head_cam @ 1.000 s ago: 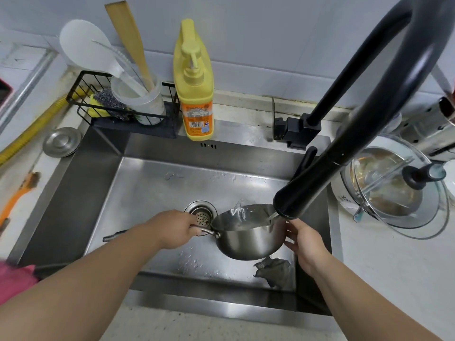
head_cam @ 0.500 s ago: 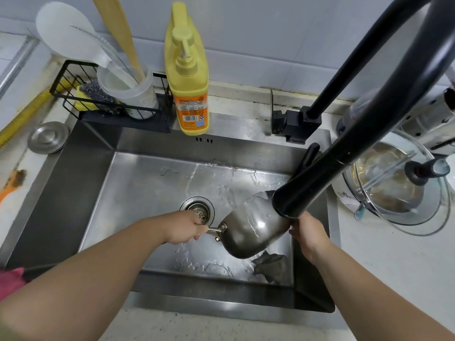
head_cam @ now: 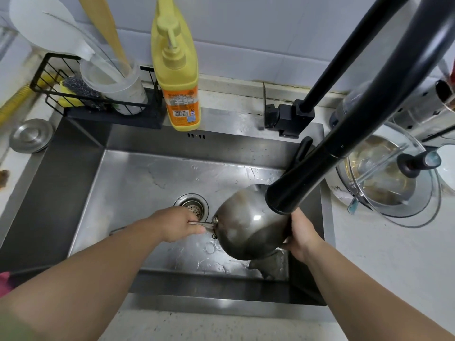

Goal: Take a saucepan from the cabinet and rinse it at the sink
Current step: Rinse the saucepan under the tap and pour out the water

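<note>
Over the steel sink, both hands tip a rounded, dull-metal saucepan.

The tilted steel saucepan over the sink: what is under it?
Under the tilted steel saucepan lie the wet steel sink floor and a crumpled grey cloth; the pan covers part of the cloth. The round drain strainer lies beside it, not under.

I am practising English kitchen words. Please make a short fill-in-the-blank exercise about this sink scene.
1. The left hand grips the steel saucepan by its ____.
2. The saucepan is tipped so that its ____ faces the camera.
3. The right hand steadies the saucepan just below the black ____ spout.
4. The round drain strainer sits in the steel ____.

Missing words: handle; bottom; faucet; sink
</note>
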